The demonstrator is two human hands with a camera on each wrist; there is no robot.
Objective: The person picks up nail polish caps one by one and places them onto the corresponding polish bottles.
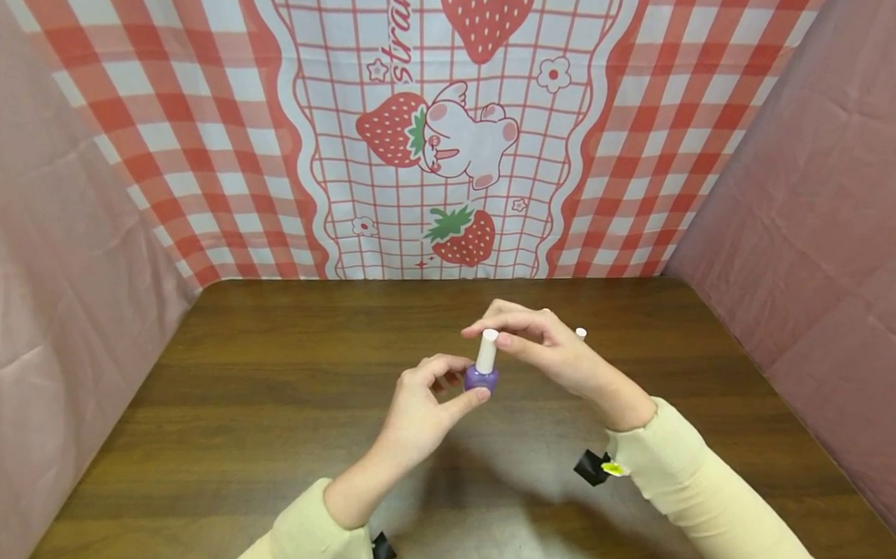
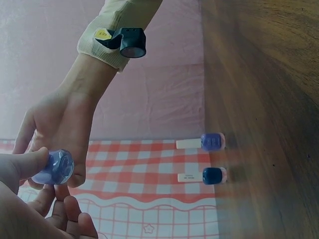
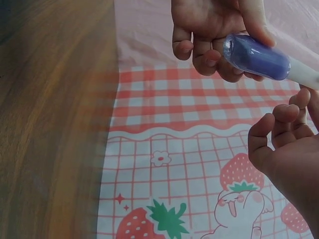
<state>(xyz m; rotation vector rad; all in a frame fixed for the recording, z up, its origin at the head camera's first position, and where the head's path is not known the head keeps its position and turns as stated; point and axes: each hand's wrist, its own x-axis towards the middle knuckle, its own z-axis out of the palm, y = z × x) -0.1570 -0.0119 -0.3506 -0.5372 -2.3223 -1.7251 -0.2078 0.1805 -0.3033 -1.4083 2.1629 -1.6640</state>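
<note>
A purple nail polish bottle (image 1: 481, 379) with a tall white cap (image 1: 487, 350) is held above the table, nearly upright. My left hand (image 1: 428, 404) pinches its glass body between thumb and fingers, as the right wrist view also shows. My right hand (image 1: 561, 351) is at the top, its thumb against one side of the cap and its index finger reaching behind it. In the right wrist view the bottle (image 3: 259, 57) shows its base, and the cap runs off the right edge. The cap is still seated on the bottle.
On the wooden table (image 1: 259, 421) stand another purple nail polish bottle (image 2: 213, 142) and a dark blue one (image 2: 212, 176), both white-capped. In the head view only one white cap (image 1: 581, 333) shows behind my right hand. A strawberry-print cloth (image 1: 240, 155) hangs behind, with pink cloth on both sides.
</note>
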